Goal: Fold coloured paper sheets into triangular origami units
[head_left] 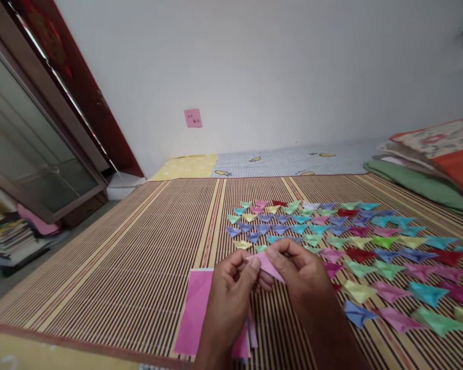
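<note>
My left hand [231, 288] and my right hand [301, 272] meet over a striped bamboo mat [139, 246], both pinching a small folded pink paper [268, 266] between thumbs and fingers. Under my left hand lies a stack of flat paper sheets [196, 308], pink on top. Beyond and to the right of my hands, several folded paper triangles [355, 241] in many colours lie spread in rows on the mat.
A white wall with a pink sticky note [193, 117] stands behind. Folded bedding and a pillow [440, 164] lie at the right. At the left are a glass-fronted cabinet [31, 154] and a pile of books [11, 239] on the floor.
</note>
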Demonstrator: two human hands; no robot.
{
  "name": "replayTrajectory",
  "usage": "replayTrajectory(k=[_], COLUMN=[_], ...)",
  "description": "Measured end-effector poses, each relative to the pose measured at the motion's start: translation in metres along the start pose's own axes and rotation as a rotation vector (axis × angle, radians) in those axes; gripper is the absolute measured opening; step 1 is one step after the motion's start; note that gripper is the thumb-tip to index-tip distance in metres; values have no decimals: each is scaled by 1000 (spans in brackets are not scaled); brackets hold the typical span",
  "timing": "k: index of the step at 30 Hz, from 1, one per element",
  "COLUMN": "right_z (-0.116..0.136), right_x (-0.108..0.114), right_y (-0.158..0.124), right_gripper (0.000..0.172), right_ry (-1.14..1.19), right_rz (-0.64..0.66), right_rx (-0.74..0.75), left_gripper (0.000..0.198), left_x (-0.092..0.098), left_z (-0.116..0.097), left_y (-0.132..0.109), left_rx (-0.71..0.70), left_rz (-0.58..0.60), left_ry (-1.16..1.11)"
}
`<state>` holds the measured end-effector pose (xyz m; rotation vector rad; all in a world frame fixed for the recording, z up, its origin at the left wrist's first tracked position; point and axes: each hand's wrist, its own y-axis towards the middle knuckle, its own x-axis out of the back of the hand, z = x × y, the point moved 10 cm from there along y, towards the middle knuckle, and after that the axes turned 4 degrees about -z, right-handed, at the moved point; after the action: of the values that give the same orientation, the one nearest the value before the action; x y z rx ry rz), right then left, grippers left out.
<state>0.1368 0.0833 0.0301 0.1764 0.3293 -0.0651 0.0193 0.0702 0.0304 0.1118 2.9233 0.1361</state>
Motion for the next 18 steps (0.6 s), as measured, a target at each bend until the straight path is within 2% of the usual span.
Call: replayTrajectory(k=[6, 11, 14, 18], right_z=[-16, -16, -18, -9], right_x=[-12, -17, -21, -22], right_y=[-1, 3, 2, -3], right_gripper=[29, 42, 36, 27], right_ry=[24, -73, -172, -264], right_rz=[140, 238, 302, 297], right_rx=[-133, -51, -33, 3], left_gripper=[27, 28, 29, 27], left_x=[9, 26, 34, 38], left_z=[2, -1, -5, -14], left_y=[1, 5, 6, 4], left_rx=[35, -34, -83, -130], left_rz=[-44, -151, -203, -243], left_ry=[40, 7, -6, -6])
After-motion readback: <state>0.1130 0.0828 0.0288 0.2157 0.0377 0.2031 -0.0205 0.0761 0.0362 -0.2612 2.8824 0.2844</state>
